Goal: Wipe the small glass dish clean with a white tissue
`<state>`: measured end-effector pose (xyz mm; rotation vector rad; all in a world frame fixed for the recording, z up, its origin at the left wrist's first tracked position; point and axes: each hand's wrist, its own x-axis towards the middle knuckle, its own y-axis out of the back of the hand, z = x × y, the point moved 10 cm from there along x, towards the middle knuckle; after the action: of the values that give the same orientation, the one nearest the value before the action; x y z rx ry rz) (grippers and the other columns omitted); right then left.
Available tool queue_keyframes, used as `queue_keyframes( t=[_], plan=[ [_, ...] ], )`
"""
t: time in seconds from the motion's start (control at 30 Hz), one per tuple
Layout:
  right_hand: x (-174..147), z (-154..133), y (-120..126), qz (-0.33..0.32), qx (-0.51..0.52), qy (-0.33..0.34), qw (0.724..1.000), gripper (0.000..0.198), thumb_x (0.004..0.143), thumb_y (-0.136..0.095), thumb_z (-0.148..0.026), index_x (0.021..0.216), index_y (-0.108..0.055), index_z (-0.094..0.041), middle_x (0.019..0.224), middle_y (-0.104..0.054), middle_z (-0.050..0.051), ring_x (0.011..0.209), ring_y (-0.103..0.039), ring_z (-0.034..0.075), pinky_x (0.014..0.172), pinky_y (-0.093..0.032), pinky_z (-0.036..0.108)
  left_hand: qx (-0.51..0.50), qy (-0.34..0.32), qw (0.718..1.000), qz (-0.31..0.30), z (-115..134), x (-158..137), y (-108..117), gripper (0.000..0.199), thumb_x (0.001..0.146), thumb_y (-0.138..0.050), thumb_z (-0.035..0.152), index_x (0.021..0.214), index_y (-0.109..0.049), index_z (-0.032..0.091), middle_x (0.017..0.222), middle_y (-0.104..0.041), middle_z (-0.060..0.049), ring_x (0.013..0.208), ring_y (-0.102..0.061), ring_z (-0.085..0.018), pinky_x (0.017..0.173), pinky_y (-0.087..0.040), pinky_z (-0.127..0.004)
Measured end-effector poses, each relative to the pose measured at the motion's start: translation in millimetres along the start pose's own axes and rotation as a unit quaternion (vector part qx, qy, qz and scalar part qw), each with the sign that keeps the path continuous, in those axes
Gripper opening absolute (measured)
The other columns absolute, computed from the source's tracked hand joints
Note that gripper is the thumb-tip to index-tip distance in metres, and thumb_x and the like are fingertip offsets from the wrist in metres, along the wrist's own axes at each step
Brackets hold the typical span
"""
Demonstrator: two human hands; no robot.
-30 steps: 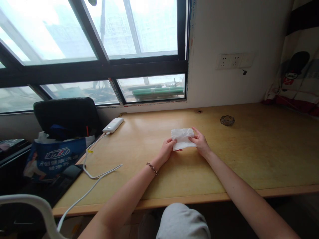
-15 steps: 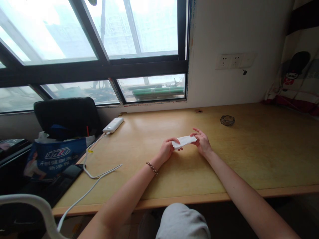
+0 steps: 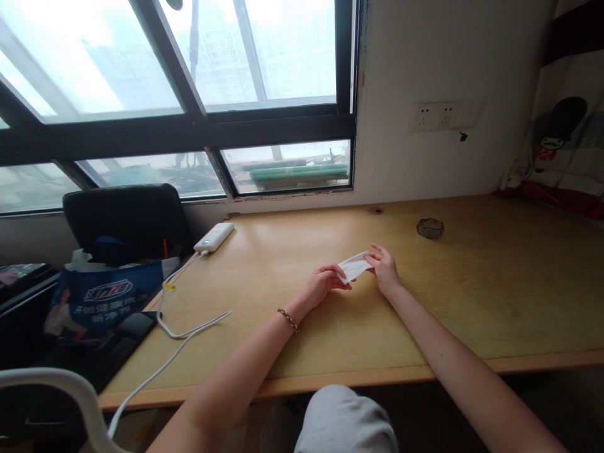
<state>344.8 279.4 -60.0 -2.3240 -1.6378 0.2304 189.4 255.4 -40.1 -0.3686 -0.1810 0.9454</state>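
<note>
Tissue [image 3: 353, 267], held up over the desk [image 3: 264, 264], slanting, with its left end lower in view. Around that end, the left hand [image 3: 323, 284], narrowed to a grip with digits above and below; on the other end, the right hand [image 3: 385, 270], pinching near the edge with a finger raised. Farther back and well apart, the dish [image 3: 430, 228]. Best to keep both holds light, to spare thin and probably fragile paper; bring the ends level without hard pulling, ease out slack, and support the middle if sagging. Number of layers: cannot tell at this size.
</note>
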Motion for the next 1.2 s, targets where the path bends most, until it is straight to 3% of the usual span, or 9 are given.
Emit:
queue_keyframes(
  t=[0.27, 0.43, 0.53, 0.67, 0.93, 1.0, 1.07, 1.13, 1.2],
  plan=[
    [2.1, -11.0, 14.2, 0.057, 0.007, 0.034, 0.998, 0.048, 0.058, -0.061, -0.026, 0.102, -0.047, -0.016, 0.071, -0.058, 0.001, 0.049, -0.049, 0.009, 0.038, -0.034, 0.018, 0.002, -0.02, 1.0, 0.006, 0.4, 2.6, 7.7, 0.014, 0.064, -0.048, 0.021, 0.068, -0.055, 0.009, 0.067, -0.063, -0.01, 0.061, -0.062, -0.02, 0.066, -0.047, -0.035],
    [0.2, -14.8, 5.7, 0.026, 0.052, 0.026, 0.998, 0.044, 0.057, -0.062, -0.022, 0.099, -0.048, -0.016, 0.069, -0.056, -0.001, 0.041, -0.04, 0.004, 0.035, -0.029, 0.016, 0.003, -0.044, 0.994, 0.097, 5.1, 5.0, 29.3, 0.041, 0.071, -0.051, 0.033, 0.107, -0.042, 0.014, 0.072, -0.062, -0.006, 0.06, -0.062, -0.019, 0.059, -0.048, -0.03],
    [-3.0, -17.9, -3.8, -0.009, 0.043, 0.028, 0.999, 0.044, 0.058, -0.061, -0.022, 0.1, -0.048, -0.017, 0.069, -0.056, -0.001, 0.04, -0.04, 0.004, 0.035, -0.031, 0.017, 0.019, -0.027, 0.991, 0.132, -0.3, 6.3, 36.2, 0.053, 0.073, -0.052, 0.042, 0.114, -0.034, 0.015, 0.078, -0.062, -0.008, 0.059, -0.062, -0.019, 0.055, -0.049, -0.031],
    [-5.8, -20.3, -9.0, -0.029, 0.025, 0.032, 0.999, 0.046, 0.059, -0.062, -0.026, 0.102, -0.047, -0.016, 0.07, -0.057, 0.0, 0.042, -0.043, 0.006, 0.035, -0.032, 0.017, 0.032, -0.046, 0.985, 0.161, 0.9, 4.6, 40.3, 0.067, 0.065, -0.065, 0.033, 0.12, -0.03, 0.016, 0.076, -0.061, -0.005, 0.063, -0.062, -0.017, 0.06, -0.052, -0.034],
    [1.4, -17.1, 10.7, 0.035, -0.118, 0.077, 0.989, 0.044, 0.062, -0.06, -0.031, 0.102, -0.05, -0.015, 0.074, -0.063, 0.004, 0.062, -0.057, 0.015, 0.057, -0.044, 0.026, 0.075, -0.051, 0.986, 0.137, 3.8, 4.5, 35.9, 0.06, 0.065, -0.064, 0.032, 0.116, -0.038, 0.014, 0.068, -0.061, -0.002, 0.058, -0.059, -0.013, 0.059, -0.051, -0.03],
    [4.3, -18.3, 19.5, 0.062, -0.201, 0.093, 0.973, 0.042, 0.064, -0.058, -0.031, 0.102, -0.051, -0.016, 0.074, -0.063, 0.004, 0.065, -0.057, 0.017, 0.063, -0.044, 0.03, 0.141, -0.053, 0.978, 0.142, 4.9, 2.7, 36.9, 0.054, 0.069, -0.06, 0.034, 0.115, -0.04, 0.014, 0.059, -0.058, 0.0, 0.048, -0.055, -0.012, 0.052, -0.047, -0.026],
    [4.8, -23.4, 25.4, 0.087, -0.306, 0.112, 0.941, 0.039, 0.067, -0.055, -0.03, 0.103, -0.051, -0.017, 0.075, -0.064, 0.006, 0.069, -0.057, 0.019, 0.068, -0.043, 0.034, 0.25, -0.082, 0.95, 0.171, 14.1, -2.7, 38.7, 0.044, 0.072, -0.055, 0.036, 0.109, -0.047, 0.015, 0.05, -0.053, 0.003, 0.043, -0.05, -0.011, 0.05, -0.044, -0.024],
    [0.5, -34.1, 20.6, 0.094, -0.412, 0.156, 0.893, 0.039, 0.07, -0.051, -0.026, 0.108, -0.05, -0.016, 0.087, -0.063, 0.01, 0.081, -0.056, 0.023, 0.076, -0.04, 0.038, 0.356, -0.143, 0.901, 0.202, 30.7, -11.4, 33.8, 0.033, 0.073, -0.053, 0.035, 0.101, -0.054, 0.017, 0.053, -0.053, 0.001, 0.051, -0.052, -0.013, 0.059, -0.043, -0.026],
    [-9.6, -44.2, 2.7, 0.072, -0.489, 0.22, 0.841, 0.041, 0.074, -0.046, -0.022, 0.113, -0.047, -0.013, 0.105, -0.056, 0.014, 0.097, -0.049, 0.025, 0.085, -0.035, 0.041, 0.431, -0.203, 0.859, 0.189, 42.6, -18.3, 17.2, 0.027, 0.074, -0.051, 0.034, 0.096, -0.058, 0.019, 0.072, -0.058, -0.005, 0.073, -0.056, -0.017, 0.074, -0.041, -0.029]
  ],
)
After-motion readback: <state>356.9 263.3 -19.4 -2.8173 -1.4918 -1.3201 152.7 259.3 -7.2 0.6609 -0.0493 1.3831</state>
